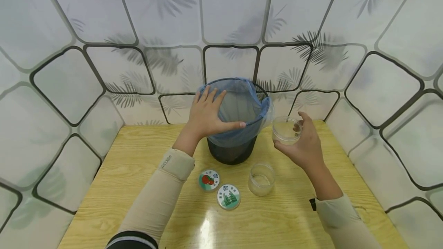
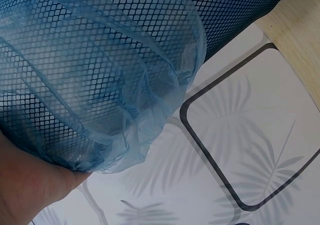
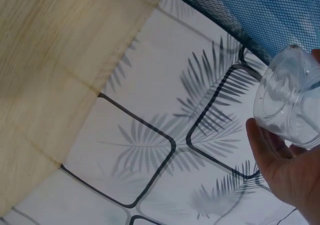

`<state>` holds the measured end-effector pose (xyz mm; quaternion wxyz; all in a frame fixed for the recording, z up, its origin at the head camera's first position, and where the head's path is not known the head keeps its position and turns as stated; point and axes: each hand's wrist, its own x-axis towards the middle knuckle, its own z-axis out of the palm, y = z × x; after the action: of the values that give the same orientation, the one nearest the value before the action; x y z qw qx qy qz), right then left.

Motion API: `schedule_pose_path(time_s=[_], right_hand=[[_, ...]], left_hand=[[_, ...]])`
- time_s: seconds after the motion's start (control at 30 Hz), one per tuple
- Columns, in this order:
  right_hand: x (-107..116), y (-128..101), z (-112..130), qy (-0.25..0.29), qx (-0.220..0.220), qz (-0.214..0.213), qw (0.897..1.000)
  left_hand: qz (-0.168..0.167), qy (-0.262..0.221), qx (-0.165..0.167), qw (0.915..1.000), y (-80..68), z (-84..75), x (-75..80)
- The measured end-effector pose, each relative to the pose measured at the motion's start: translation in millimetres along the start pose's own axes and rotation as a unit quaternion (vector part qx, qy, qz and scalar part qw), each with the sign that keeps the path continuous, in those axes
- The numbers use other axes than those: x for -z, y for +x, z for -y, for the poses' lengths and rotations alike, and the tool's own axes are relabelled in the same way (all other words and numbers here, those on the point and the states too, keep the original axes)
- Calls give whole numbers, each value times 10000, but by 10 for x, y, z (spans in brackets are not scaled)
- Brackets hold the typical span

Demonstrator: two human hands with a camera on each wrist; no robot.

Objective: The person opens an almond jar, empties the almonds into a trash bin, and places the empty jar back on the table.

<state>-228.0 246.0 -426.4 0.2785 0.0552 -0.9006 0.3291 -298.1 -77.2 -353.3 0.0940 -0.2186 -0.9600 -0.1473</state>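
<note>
A dark mesh trash bin (image 1: 231, 153) stands on the table, lined with a thin blue plastic bag (image 1: 240, 104) folded over its rim. My left hand (image 1: 205, 117) lies at the bin's near left rim, fingers spread and straight, thumb stretched along the bag's edge; in the left wrist view part of that hand (image 2: 30, 185) meets the bag (image 2: 135, 135). Right of the bin, my right hand (image 1: 308, 145) holds a clear plastic jar (image 1: 284, 135) between thumb and fingers. The right wrist view shows the jar (image 3: 282, 102) lidless, beside the bin's mesh (image 3: 270, 15).
A second clear jar (image 1: 261, 184) stands open on the wood-grain table (image 1: 294, 218), in front of the bin. Left of it lie two round lids, one with red tomatoes (image 1: 209, 180), one with green vegetables (image 1: 228, 196). Patterned cloth walls (image 1: 228, 64) enclose the back and sides.
</note>
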Motion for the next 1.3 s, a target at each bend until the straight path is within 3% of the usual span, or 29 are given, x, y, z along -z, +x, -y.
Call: schedule_pose_path(time_s=[0.47,0.97,1.3], right_hand=[[-32,-125,-156,-202,-210,654,9974],[-55,-196,-317,-358,-807,1631,9826],[-79,-226,-422,-390,-977,1804,9780]], left_hand=[[-10,13,-53,10000,2,14,1],[-41,-31,-42,10000,5,17,-2],[26,-81,-57,9999,-4,20,14]])
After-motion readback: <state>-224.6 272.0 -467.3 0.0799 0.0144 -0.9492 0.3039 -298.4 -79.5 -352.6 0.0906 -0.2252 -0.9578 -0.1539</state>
